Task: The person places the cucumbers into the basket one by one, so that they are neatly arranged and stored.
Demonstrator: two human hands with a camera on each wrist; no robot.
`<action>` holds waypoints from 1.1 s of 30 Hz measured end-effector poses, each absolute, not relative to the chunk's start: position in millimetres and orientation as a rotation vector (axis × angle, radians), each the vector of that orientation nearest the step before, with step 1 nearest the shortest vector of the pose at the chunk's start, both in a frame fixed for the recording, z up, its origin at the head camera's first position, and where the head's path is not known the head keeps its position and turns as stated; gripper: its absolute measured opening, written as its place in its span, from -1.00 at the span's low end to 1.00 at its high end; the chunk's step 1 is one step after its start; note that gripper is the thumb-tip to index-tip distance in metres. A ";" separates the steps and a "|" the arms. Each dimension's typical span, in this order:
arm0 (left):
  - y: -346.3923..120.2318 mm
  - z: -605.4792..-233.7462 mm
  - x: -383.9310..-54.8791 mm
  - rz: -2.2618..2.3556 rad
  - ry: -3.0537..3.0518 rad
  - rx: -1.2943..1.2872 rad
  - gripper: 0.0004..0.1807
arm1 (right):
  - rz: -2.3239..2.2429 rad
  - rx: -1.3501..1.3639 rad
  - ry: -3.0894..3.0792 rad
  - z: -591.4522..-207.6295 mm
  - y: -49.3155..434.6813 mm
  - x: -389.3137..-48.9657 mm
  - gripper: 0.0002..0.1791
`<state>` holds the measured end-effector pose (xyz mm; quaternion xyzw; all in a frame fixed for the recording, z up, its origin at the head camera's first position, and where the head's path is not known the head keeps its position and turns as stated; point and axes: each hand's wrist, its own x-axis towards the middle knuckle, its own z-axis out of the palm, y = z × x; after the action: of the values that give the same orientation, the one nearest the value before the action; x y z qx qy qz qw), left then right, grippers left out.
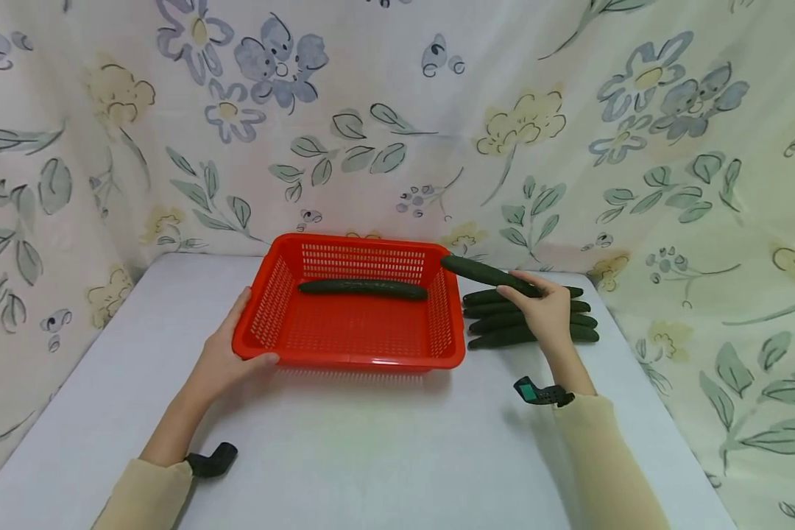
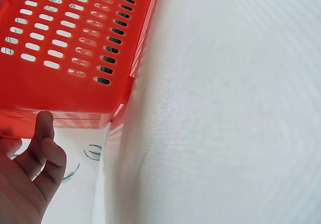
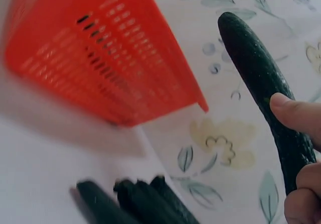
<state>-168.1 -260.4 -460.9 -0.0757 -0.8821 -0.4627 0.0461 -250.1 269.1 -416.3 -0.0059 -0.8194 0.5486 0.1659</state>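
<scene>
My right hand (image 1: 545, 305) pinches a dark green cucumber (image 1: 480, 272) between thumb and fingers. The cucumber's free end is raised by the right rim of a red plastic basket (image 1: 351, 361); the right wrist view shows it apart from the basket wall (image 3: 150, 48). Another cucumber (image 1: 363, 289) lies lengthwise inside the basket, near its back wall. My left hand (image 1: 221, 361) touches the basket's front left corner, fingers along the left side and thumb by the front rim. In the left wrist view, fingertips (image 2: 44, 121) meet the basket's outer side.
Several cucumbers (image 1: 503, 338) lie side by side on the white table (image 1: 384, 456), right of the basket and partly behind my right hand. A floral cloth (image 1: 371, 184) hangs behind the table and along its sides. Dark straps with small devices (image 1: 543, 392) sit on both wrists.
</scene>
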 end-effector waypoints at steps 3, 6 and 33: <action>-259.3 -461.3 -168.4 -1.410 -2.687 -0.236 0.32 | 1.590 0.013 -2.314 -411.9 258.6 -254.0 -0.46; -260.2 -461.7 -167.1 -1.400 -2.687 -0.233 0.32 | 1.619 0.036 -2.316 -409.4 245.8 -257.2 -0.48; -260.8 -462.3 -169.0 -1.435 -2.689 -0.219 0.33 | 1.755 0.276 -2.333 -359.9 152.1 -287.0 -0.48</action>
<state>-169.0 -260.8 -462.3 -0.0717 -0.8792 -0.4691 0.0426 -287.0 152.1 -359.9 0.0937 -0.7913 0.5951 0.1046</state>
